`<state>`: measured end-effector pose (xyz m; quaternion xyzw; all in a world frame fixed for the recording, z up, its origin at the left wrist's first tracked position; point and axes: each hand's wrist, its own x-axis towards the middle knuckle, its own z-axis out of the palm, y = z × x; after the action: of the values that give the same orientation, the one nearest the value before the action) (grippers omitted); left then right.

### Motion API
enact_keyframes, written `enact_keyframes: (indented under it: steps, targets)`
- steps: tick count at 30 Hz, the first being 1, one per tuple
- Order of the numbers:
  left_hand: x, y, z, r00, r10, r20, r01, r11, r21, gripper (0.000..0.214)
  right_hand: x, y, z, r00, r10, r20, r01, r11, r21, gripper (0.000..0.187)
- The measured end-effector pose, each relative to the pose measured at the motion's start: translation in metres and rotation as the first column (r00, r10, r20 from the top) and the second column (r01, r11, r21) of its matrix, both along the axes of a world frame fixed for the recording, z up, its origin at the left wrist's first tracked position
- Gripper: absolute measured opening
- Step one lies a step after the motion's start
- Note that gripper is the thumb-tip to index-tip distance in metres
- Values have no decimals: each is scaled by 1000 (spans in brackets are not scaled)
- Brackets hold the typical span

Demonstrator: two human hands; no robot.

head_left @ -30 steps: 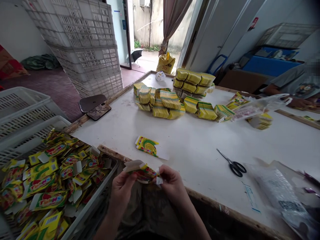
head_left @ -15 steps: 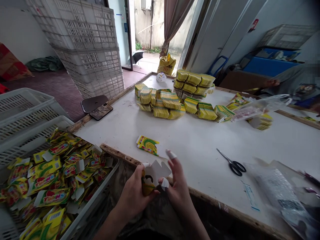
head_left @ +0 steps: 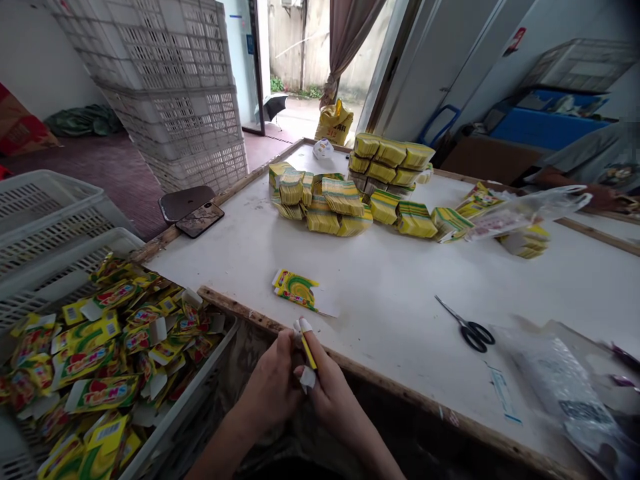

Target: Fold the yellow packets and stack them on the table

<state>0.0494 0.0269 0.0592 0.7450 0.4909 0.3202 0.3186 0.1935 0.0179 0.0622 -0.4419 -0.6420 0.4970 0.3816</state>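
Note:
At the table's near edge my two hands are together around a small yellow carton (head_left: 309,352), mostly hidden by the fingers. My left hand (head_left: 273,380) is closed on its left side. My right hand (head_left: 325,373) closes on the other side, with white wraps on its thumb and a fingertip. Just beyond the hands, a flattened yellow and green carton (head_left: 296,291) lies on the white table (head_left: 390,287). To the left, a crate (head_left: 200,363) holds many small yellow cartons (head_left: 103,393) in a loose heap.
Bundled stacks of flat cartons (head_left: 345,200) stand across the table's back. Black-handled scissors (head_left: 475,335) and a clear plastic bag (head_left: 555,373) lie to the right. A phone (head_left: 200,220) rests on the left edge. Tall stacked crates (head_left: 185,100) stand behind. A co-worker's arm (head_left: 565,177) shows far right.
My right hand has moved left and its fingers have closed against the carton, next to my left hand. The carton's raised white flaps are now out of sight. The co-worker's hand has shifted right.

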Motion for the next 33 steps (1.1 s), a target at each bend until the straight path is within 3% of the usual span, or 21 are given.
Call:
enact_keyframes:
  steps: [4,7,11,13,16,19,22,25,28,30,32,33]
  targets:
    - [0,0,-8,998,59,-10,-57,988,142,68,1,3,-4,994,-91,60,80,984,156,61]
    - [-6,-1,-11,976,172,-132,-152,977,152,58,3,7,-7,985,-163,48,155,976,152,59]
    - [-17,0,-11,973,143,-180,-109,977,186,55,7,6,-9,980,36,197,-85,965,247,69]
    - [-19,1,-9,975,110,-195,-69,976,205,54,9,5,-8,954,86,285,-168,947,274,64]
    - [-20,1,-3,967,101,-235,-64,985,162,51,18,10,-1,947,106,303,-186,951,248,42]
    - [-20,2,4,956,74,-284,-49,994,95,60,29,19,15,946,200,256,-258,941,219,21]
    - [-19,4,8,942,48,-332,-19,996,91,65,34,26,28,935,266,234,-314,929,198,17]
    - [-17,6,7,942,80,-327,-40,991,128,63,25,25,26,968,173,182,-209,957,202,22]
    - [-18,6,3,952,158,-263,-141,987,82,66,10,20,12,994,63,88,-79,979,187,26]
    - [-23,6,2,974,189,-126,-192,981,-12,71,4,20,3,998,61,-13,-59,986,155,44]
    - [-32,6,3,945,288,155,-274,956,-106,73,3,27,-3,998,43,-53,-35,990,137,70]
    - [-38,7,5,862,373,343,-347,928,-139,71,5,34,-6,1000,-1,-7,2,991,137,75]
